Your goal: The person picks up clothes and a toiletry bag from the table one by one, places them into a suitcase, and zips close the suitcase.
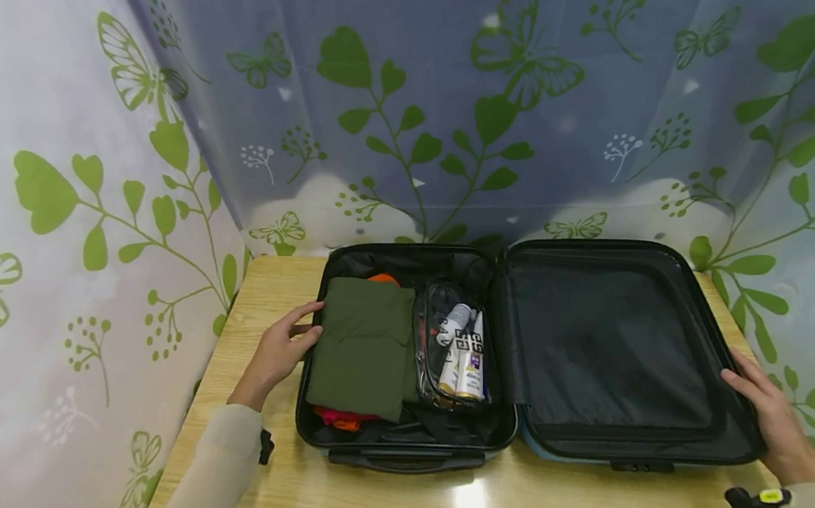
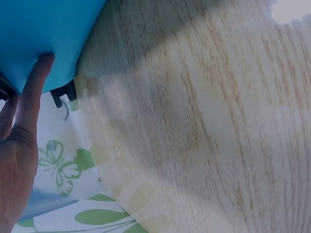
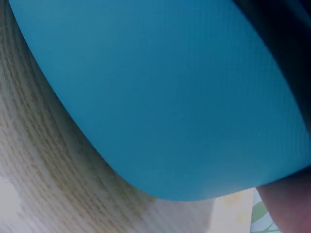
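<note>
An open suitcase [image 1: 408, 457] with a blue shell lies spread on the table, its packed half on the left and its black-lined lid [image 1: 613, 339] on the right. My left hand [image 1: 279, 354] rests its fairly straight fingers against the packed half's left rim; one digit touches the blue shell [image 2: 58, 29] in the left wrist view. At the lid's right edge, my right hand [image 1: 777, 421] holds the rim with the thumb over it. A folded dark green garment [image 1: 365, 347] and a clear toiletry pouch [image 1: 456, 349] with white tubes fill the packed half.
Red and orange cloth [image 1: 347, 418] shows under the green garment. The wooden table [image 1: 557, 505] extends in front of the suitcase. A curtain [image 1: 392, 121] printed with leaves and butterflies hangs close behind and on both sides.
</note>
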`<control>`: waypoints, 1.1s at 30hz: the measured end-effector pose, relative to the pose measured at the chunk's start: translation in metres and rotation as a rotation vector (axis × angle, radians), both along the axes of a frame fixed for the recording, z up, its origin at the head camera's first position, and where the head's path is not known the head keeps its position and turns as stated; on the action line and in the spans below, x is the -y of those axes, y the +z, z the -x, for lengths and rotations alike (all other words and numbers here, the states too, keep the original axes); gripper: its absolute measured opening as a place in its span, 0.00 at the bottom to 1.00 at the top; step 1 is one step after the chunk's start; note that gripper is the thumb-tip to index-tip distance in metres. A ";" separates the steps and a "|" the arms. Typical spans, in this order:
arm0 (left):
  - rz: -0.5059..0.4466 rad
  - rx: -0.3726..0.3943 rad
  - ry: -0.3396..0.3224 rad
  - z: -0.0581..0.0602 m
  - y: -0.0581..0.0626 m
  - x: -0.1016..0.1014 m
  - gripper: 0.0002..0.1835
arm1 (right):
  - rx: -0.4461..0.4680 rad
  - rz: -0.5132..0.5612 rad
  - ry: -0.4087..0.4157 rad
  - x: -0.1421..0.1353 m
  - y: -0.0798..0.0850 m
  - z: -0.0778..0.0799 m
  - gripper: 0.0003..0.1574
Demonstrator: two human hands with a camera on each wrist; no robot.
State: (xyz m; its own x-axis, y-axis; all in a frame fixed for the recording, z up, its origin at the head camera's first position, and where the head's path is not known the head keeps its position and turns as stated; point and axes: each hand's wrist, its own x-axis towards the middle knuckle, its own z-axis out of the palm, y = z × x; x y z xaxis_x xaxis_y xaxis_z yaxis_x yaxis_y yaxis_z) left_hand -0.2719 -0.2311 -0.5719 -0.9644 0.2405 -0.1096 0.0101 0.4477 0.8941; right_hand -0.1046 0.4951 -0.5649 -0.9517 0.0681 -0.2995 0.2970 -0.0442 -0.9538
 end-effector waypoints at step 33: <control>-0.004 -0.004 0.001 0.001 -0.001 -0.001 0.28 | -0.379 -0.183 0.237 0.004 0.074 0.010 0.40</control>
